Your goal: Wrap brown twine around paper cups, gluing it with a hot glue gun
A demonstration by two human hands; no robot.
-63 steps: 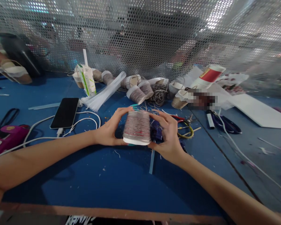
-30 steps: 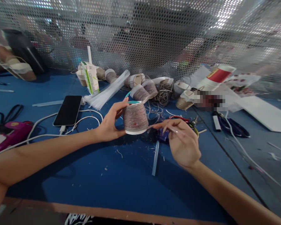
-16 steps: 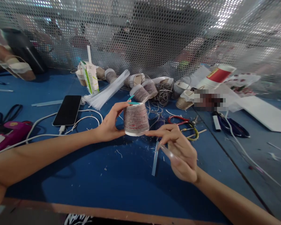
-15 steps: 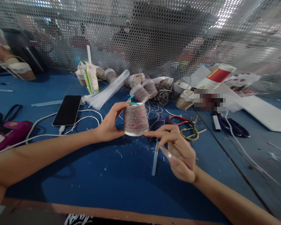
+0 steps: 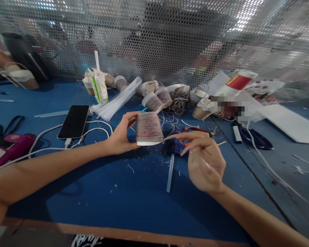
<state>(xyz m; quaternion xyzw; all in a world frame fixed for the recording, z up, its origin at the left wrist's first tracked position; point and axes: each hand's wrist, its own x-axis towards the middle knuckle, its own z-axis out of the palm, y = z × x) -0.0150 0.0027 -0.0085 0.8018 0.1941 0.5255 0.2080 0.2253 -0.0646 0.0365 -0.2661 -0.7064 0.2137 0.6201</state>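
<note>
My left hand (image 5: 118,136) grips a small paper cup (image 5: 148,127) wound with grey-brown cord, with its white rim facing down. Thumb and fingers hold its left side and top, and a teal sliver (image 5: 143,110) shows by the fingertips. Just right of the cup is my right hand (image 5: 207,164), its index finger stretched toward the lower edge and the other fingers loosely bent and apart. Nothing shows in its grasp. Whether the index nail touches the rim I cannot tell. Behind this hand lies a blue-purple object (image 5: 179,147), partly hidden.
Several cord-wrapped cups (image 5: 153,102), a heap of cord (image 5: 179,104), a drink carton (image 5: 99,85) and a bundle of clear sticks (image 5: 117,99) line the back. A phone (image 5: 74,121), its white cable and a magenta glue gun (image 5: 18,145) lie left. Dark-handled scissors (image 5: 260,139) lie right.
My right hand has drawn back to the right and slightly up from the cup's base, now covering the yellow scissor handle. The cup has tilted slightly in my left hand.
</note>
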